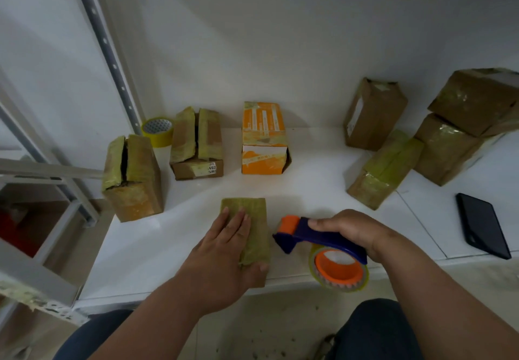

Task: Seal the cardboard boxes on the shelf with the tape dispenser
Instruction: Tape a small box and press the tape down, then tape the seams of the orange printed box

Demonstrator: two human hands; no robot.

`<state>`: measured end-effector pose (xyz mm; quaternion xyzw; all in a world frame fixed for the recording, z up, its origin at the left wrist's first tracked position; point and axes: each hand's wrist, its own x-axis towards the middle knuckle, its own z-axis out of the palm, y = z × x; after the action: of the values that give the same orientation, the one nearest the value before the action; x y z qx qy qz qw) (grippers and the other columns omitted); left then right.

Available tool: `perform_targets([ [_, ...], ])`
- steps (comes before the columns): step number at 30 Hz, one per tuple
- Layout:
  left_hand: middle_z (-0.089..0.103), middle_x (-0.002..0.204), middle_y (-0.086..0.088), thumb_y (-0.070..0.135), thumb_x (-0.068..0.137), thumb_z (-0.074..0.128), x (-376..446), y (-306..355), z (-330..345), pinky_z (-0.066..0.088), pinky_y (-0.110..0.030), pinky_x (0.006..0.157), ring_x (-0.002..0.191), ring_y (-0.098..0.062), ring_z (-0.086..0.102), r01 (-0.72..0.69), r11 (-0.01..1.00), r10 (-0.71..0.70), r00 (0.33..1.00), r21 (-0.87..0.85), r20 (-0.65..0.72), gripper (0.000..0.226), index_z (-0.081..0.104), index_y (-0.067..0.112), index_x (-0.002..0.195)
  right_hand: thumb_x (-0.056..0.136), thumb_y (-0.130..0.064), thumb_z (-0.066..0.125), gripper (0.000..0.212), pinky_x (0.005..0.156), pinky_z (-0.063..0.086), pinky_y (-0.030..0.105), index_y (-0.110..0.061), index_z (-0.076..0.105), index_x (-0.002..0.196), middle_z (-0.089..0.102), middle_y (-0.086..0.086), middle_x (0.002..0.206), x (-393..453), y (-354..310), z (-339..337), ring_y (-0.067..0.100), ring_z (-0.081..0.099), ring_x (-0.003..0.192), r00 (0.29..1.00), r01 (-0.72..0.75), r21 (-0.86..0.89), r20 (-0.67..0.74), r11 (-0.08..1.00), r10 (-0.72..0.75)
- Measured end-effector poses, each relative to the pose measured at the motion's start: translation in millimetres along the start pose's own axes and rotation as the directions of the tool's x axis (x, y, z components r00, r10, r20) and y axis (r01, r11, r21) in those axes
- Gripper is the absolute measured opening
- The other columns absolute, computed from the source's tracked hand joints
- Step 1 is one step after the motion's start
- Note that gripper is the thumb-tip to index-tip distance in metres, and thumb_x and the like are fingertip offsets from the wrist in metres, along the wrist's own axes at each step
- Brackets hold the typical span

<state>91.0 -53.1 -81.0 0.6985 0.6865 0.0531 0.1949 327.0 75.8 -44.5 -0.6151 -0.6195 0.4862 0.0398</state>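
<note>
Shelf: white shelf board (309, 191) against a white wall, with a grey perforated upright (112, 59) at the left.
Box being worked: small cardboard box (257, 236) at the shelf's front edge, its top covered in yellowish-green tape, brown card showing on the near end.
Left hand: left hand (227, 247) lies flat on that box, fingers straight and spread over the taped top, thumb along its near right corner.
Right hand: right hand (351, 230) has its fingers wrapped round the handle of the tape dispenser (323, 244).
Dispenser: dark blue frame, orange roller at the front, orange hub carrying a clear yellowish roll; it sits just right of the box, apart from it, roll hanging past the shelf edge.
Other boxes: two brown boxes (132, 174) (196, 146) at left with top flaps gaping; an orange box (264, 138) in the middle; several taped brown boxes (384, 169) piled at right.
Spare roll: yellow tape roll (157, 131) by the upright.
Phone: dark phone (481, 229) lying flat at far right.
</note>
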Motion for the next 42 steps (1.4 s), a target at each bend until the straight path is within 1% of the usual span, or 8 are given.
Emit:
perform_targets([
  [7,-0.018,0.161,0.009,0.083,0.078,0.035,1,36,-4,0.011,-0.050,0.120,0.147,-0.029,-0.023,0.233,0.973,-0.232,0.968,-0.006,-0.093,0.092,0.006,0.037,0.152,0.077,-0.058,0.069,0.050,0.058,0.050,0.026,-0.008,0.071,0.080,0.073,0.008,0.075,-16,-4,-1,0.020,0.068,0.065,0.978,0.142,0.001,-0.157,0.990,-0.140],
  [14,-0.017,0.160,0.011,0.074,0.080,0.047,2,40,-6,0.042,-0.035,0.105,0.134,-0.027,0.037,0.222,0.971,-0.229,0.971,-0.089,-0.073,0.089,0.006,0.040,0.151,0.083,-0.050,0.068,0.044,0.054,0.057,0.030,-0.005,0.069,0.078,0.073,0.008,0.064,-28,11,8,0.025,0.071,0.057,0.968,0.195,0.159,-0.188,0.968,-0.164],
  [20,-0.014,0.156,0.020,0.060,0.079,0.063,22,35,-6,0.036,-0.028,0.111,0.142,-0.015,0.026,0.168,0.944,-0.205,0.973,-0.284,-0.103,0.088,0.012,0.049,0.149,0.084,-0.047,0.066,0.043,0.052,0.052,0.027,-0.006,0.065,0.073,0.070,0.005,0.060,-26,18,2,0.016,0.065,0.050,0.912,0.259,0.201,-0.372,0.945,-0.171],
  [25,-0.006,0.156,0.018,0.060,0.078,0.066,55,58,-8,0.041,-0.028,0.107,0.140,-0.014,0.031,0.138,0.933,-0.201,0.966,-0.333,-0.162,0.093,0.013,0.041,0.152,0.080,-0.053,0.067,0.047,0.068,0.058,0.049,-0.006,0.068,0.078,0.071,0.010,0.064,-24,23,-26,0.031,0.069,0.063,0.837,0.351,0.264,-0.519,0.898,-0.175],
  [32,0.005,0.157,0.016,0.063,0.077,0.067,131,100,-13,0.043,-0.030,0.105,0.138,-0.014,0.033,0.023,0.934,-0.113,0.965,-0.356,-0.236,0.092,0.024,0.030,0.152,0.064,-0.076,0.067,0.070,0.056,0.052,0.044,-0.005,0.064,0.070,0.068,0.007,0.060,-15,28,-73,0.028,0.065,0.056,0.735,0.465,0.336,-0.662,0.819,-0.146],
  [37,0.003,0.160,0.006,0.064,0.080,0.063,187,125,-12,0.039,-0.030,0.105,0.143,-0.021,0.028,0.061,0.944,-0.135,0.968,-0.325,-0.212,0.087,0.027,0.031,0.152,0.060,-0.076,0.062,0.072,0.065,0.055,0.059,-0.005,0.065,0.075,0.069,0.018,0.068,0,35,-104,0.044,0.065,0.065,0.713,0.492,0.345,-0.686,0.799,-0.143],
  [40,0.010,0.156,0.000,0.069,0.076,0.062,216,136,-11,0.044,-0.034,0.104,0.137,-0.027,0.035,0.087,0.944,-0.158,0.966,-0.319,-0.204,0.086,0.033,0.031,0.149,0.063,-0.074,0.064,0.070,0.062,0.056,0.056,-0.006,0.065,0.076,0.069,0.017,0.068,9,38,-119,0.041,0.066,0.064,0.700,0.505,0.343,-0.700,0.792,-0.143],
  [42,0.019,0.149,-0.002,0.069,0.072,0.066,232,144,-11,0.048,-0.035,0.099,0.128,-0.027,0.042,0.100,0.930,-0.185,0.959,-0.355,-0.216,0.089,0.037,0.028,0.146,0.070,-0.069,0.067,0.062,0.050,0.054,0.040,-0.007,0.063,0.072,0.068,0.003,0.060,15,41,-130,0.021,0.066,0.053,0.665,0.519,0.319,-0.734,0.793,-0.140],
])
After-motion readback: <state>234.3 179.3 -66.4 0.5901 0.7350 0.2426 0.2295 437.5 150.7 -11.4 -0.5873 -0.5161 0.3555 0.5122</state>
